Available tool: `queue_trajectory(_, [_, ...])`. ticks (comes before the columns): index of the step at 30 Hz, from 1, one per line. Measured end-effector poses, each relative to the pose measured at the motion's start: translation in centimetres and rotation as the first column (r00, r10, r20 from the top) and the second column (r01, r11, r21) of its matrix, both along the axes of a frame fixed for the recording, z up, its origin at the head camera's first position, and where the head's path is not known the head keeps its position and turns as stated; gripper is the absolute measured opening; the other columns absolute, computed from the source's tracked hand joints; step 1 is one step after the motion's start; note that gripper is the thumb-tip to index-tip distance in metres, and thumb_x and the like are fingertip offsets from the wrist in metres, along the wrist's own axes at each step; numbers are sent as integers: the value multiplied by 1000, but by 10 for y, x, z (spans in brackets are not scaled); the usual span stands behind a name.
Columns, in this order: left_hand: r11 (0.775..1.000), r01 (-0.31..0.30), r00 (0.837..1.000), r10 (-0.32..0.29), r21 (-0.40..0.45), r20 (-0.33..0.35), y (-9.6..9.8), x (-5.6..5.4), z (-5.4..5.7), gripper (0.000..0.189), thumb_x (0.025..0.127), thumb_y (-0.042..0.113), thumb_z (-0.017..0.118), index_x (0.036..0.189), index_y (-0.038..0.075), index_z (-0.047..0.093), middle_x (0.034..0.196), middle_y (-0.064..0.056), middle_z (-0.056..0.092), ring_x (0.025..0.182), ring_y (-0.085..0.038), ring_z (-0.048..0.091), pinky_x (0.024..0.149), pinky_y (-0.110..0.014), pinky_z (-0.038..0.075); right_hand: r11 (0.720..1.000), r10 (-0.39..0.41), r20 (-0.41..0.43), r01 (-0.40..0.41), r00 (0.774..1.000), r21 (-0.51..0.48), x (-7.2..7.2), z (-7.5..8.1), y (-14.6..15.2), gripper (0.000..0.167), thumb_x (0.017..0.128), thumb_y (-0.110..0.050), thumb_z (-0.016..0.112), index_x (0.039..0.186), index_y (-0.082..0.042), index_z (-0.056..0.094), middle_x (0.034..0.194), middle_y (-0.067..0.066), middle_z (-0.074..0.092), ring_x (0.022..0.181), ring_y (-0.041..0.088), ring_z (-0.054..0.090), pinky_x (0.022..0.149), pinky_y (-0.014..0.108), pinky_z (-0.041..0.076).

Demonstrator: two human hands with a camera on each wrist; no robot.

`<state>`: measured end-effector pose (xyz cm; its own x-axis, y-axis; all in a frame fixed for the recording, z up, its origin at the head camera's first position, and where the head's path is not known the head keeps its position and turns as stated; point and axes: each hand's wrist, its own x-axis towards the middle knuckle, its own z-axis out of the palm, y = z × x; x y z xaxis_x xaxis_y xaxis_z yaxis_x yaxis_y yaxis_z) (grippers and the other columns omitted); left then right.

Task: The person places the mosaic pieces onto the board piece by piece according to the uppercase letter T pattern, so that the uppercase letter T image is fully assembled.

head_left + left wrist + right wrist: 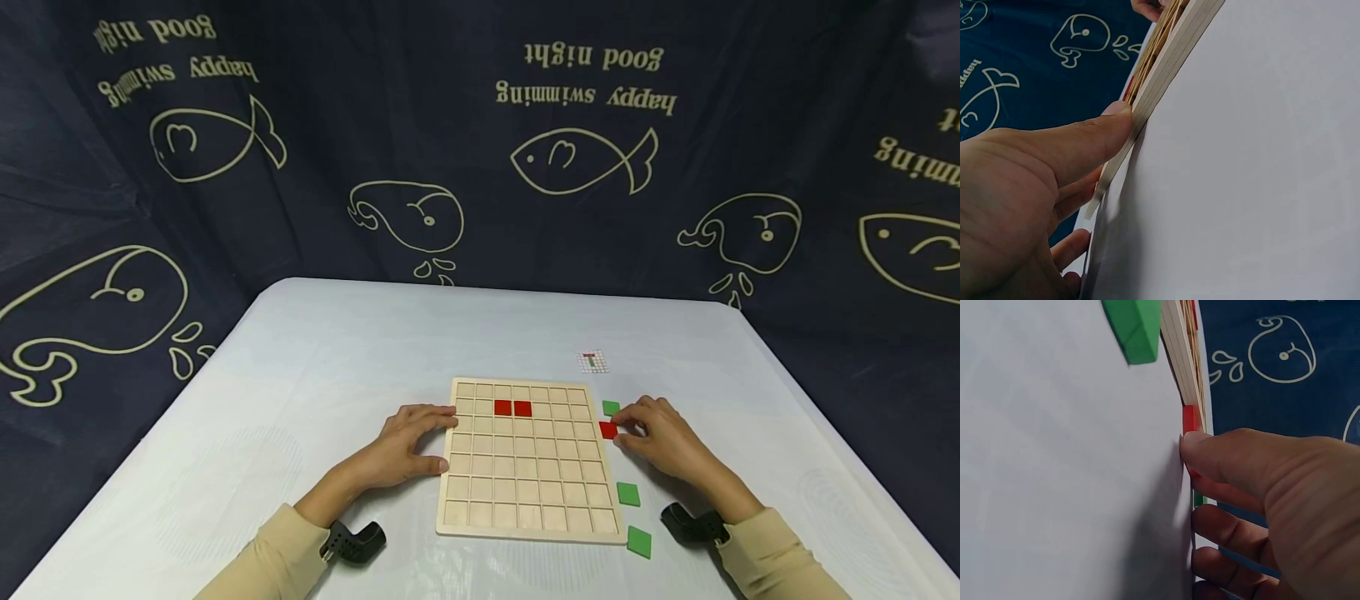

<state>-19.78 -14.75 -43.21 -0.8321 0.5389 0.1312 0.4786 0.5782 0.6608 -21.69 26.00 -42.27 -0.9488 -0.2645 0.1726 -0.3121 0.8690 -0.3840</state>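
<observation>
A wooden grid board (527, 469) lies on the white table, with two red square tiles (513, 408) side by side in its second row from the far edge. My left hand (397, 448) rests along the board's left edge, thumb and fingertips touching the rim, fingers fairly straight. At the board's right side, my right hand (663, 435) pinches another red tile (608, 430) between thumb and fingers. In the right wrist view the thumb presses the near face of that red tile (1189, 419), low by the table surface. The tile's far side is partly hidden by the fingers.
Just beyond the held tile lies a green tile (611, 407). Two more green tiles, one (628, 494) beside the board and one (639, 542) near its front right corner, are closer to me. Farther back sits a small pattern card (592, 361). Dark printed cloth (480, 150) hangs behind the table.
</observation>
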Motion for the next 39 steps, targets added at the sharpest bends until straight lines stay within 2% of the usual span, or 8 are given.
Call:
queue_trajectory(10, [1000,-3,1000,3,-6,-8,0,0,0,59,82,31,72,135,16,51,149,-1,40,134,-29,30,103,-55,20,1000,3,-8,-3,1000,10,-1,0,2,17,79,-18,73,95,-12,71,85,-2,57,81,14,42,68,28,34])
queue_trajectory(25, [1000,-9,1000,9,-2,10,1,0,1,59,81,31,72,134,15,51,149,0,40,134,-29,29,104,-55,20,1000,0,4,0,1000,-16,0,5,1,18,79,-18,75,95,-11,71,85,-2,62,81,13,48,70,30,39])
queue_trajectory(39, [1000,-3,1000,3,-5,11,0,0,0,59,82,32,72,135,16,51,149,0,40,135,-29,29,103,-55,20,997,62,-48,-64,997,-42,0,14,-10,18,80,-18,74,96,-12,70,90,-1,63,87,15,52,76,35,44])
